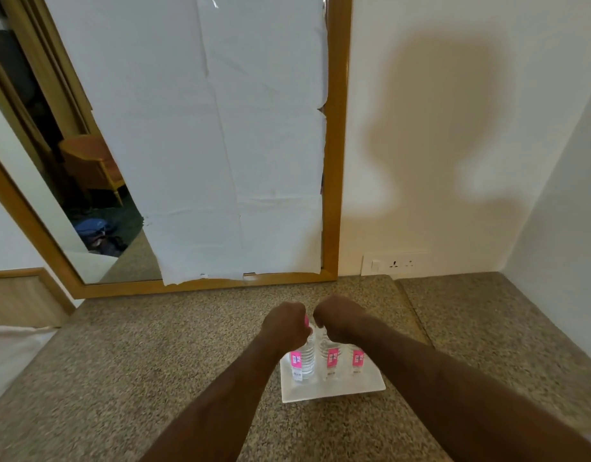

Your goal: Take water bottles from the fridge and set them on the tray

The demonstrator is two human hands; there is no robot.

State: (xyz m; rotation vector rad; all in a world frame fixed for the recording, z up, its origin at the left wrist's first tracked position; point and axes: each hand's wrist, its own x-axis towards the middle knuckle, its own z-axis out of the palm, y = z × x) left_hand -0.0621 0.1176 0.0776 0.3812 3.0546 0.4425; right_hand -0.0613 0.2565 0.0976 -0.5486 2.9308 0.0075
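bottles (302, 360): three, clear, pink labels | upright on white tray (334, 391)

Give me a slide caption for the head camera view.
Both hands grip bottle tops as three water bottles stand on a white tray.

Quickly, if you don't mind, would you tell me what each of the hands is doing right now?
Left hand: closed around the top of the left water bottle on the tray.
Right hand: closed over the middle bottle's top.
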